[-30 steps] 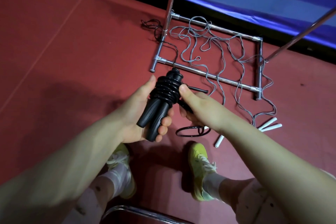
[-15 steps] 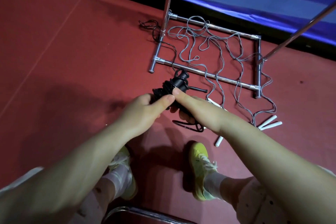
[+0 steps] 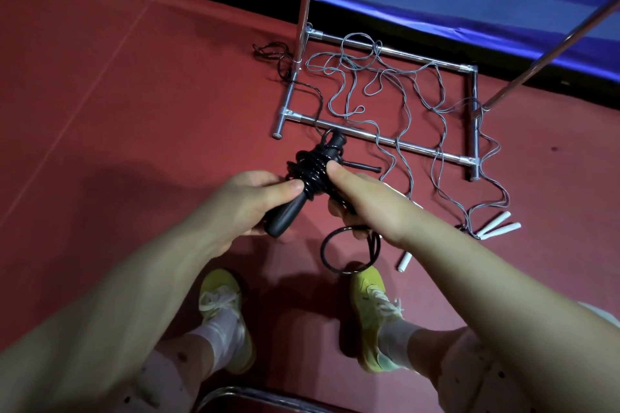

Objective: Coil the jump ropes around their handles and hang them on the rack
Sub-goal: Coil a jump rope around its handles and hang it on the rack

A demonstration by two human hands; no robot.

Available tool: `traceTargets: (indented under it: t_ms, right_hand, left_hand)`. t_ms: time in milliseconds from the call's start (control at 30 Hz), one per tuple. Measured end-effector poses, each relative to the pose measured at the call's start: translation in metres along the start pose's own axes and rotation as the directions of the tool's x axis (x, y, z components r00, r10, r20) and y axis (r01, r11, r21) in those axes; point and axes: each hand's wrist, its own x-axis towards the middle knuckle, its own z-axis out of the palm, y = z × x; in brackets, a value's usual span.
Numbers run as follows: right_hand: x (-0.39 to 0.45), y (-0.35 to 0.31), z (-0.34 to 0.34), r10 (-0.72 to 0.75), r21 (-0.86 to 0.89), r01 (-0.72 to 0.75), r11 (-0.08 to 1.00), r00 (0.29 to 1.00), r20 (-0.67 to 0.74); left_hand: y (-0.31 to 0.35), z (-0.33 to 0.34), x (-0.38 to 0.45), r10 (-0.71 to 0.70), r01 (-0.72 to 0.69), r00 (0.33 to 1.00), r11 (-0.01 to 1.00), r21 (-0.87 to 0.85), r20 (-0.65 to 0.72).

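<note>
Left hand (image 3: 250, 203) grips the black jump rope handles (image 3: 285, 216), fingers curled round them and thumb pressed on the black cord (image 3: 310, 171) coiled at their top, held above the red floor (image 3: 134, 94). Right hand (image 3: 365, 208) pinches the cord at the coil with thumb on top, other fingers curled under, probably holding the loose loop (image 3: 349, 250) that hangs below it. Grey jump ropes (image 3: 396, 100) lie tangled across the metal rack base (image 3: 375, 137), white handles (image 3: 498, 226) on the floor to the right.
</note>
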Motion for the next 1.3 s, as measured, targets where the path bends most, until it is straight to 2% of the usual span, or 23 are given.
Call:
traceTargets:
  t_ms: [67,133,200,267,333,400,500,533,600,667,767,833,900,1033,1200,1300]
  right_hand:
    - [0.000,0.001,0.001,0.025,0.005,-0.025,1.000,0.999,-0.030]
    - [0.000,0.002,0.001,0.039,0.004,-0.039,0.999,0.997,-0.064]
    - [0.001,0.002,0.002,0.026,0.018,-0.024,1.000,0.996,-0.086]
    - [0.001,0.001,0.001,-0.046,0.043,0.051,0.998,0.992,-0.114]
    - [0.000,0.002,0.000,-0.180,0.049,0.187,0.981,0.975,-0.134]
    - [-0.001,0.004,0.000,-0.320,0.051,0.329,0.943,0.939,-0.124]
    - [-0.002,0.007,0.001,-0.433,0.027,0.436,0.900,0.898,-0.072]
    - [-0.002,0.008,0.001,-0.441,0.006,0.442,0.897,0.896,-0.057]
    - [-0.002,0.006,0.001,-0.408,-0.014,0.408,0.913,0.912,-0.036]
    - [0.000,0.004,-0.002,-0.312,-0.008,0.312,0.950,0.950,-0.015]
    - [0.003,0.004,-0.004,-0.124,0.020,0.123,0.992,0.991,0.041]
    - [0.006,0.006,-0.001,-0.063,0.062,0.060,0.996,0.996,0.055]
    - [0.008,0.009,0.000,-0.038,0.003,0.038,0.999,0.999,0.031]
    - [0.012,0.009,-0.003,-0.060,-0.062,0.060,0.996,0.998,0.012]
    - [0.011,0.012,-0.009,-0.100,0.163,0.080,0.983,0.988,0.116]
    - [0.010,0.011,-0.016,-0.130,0.174,0.103,0.979,0.980,0.152]
  left_hand:
    - [-0.006,0.003,0.005,0.150,-0.142,0.988,0.975,0.172,-0.031]
    - [-0.012,0.006,0.007,0.235,-0.217,0.972,0.938,0.269,-0.033]
    - [-0.012,0.006,0.006,0.216,-0.216,0.976,0.962,0.169,0.023]
    - [-0.005,0.002,0.001,0.083,-0.068,0.979,0.994,-0.088,0.187]
    - [-0.001,-0.007,-0.001,-0.032,0.147,0.907,0.959,-0.244,0.420]
    - [-0.003,-0.011,-0.001,-0.065,0.259,0.831,0.924,-0.280,0.553]
    - [-0.010,-0.001,-0.001,-0.106,0.357,0.764,0.891,-0.279,0.637]
    - [-0.011,0.005,-0.002,-0.104,0.352,0.770,0.892,-0.283,0.629]
    - [-0.009,0.013,-0.003,-0.127,0.322,0.825,0.907,-0.273,0.551]
    - [-0.007,0.013,-0.004,-0.159,0.269,0.879,0.944,-0.192,0.450]
    - [-0.006,0.010,-0.003,-0.128,0.165,0.939,0.982,-0.092,0.318]
    - [-0.007,0.010,-0.001,-0.106,0.125,0.967,0.990,-0.069,0.231]
    - [-0.008,0.012,0.000,-0.116,0.138,0.975,0.985,-0.107,0.190]
    - [-0.007,0.012,0.002,-0.138,0.206,0.964,0.929,-0.308,0.229]
    - [-0.002,0.005,0.000,-0.034,0.244,0.923,0.821,-0.516,0.383]
    - [-0.001,0.001,0.000,0.009,0.223,0.929,0.783,-0.580,0.370]
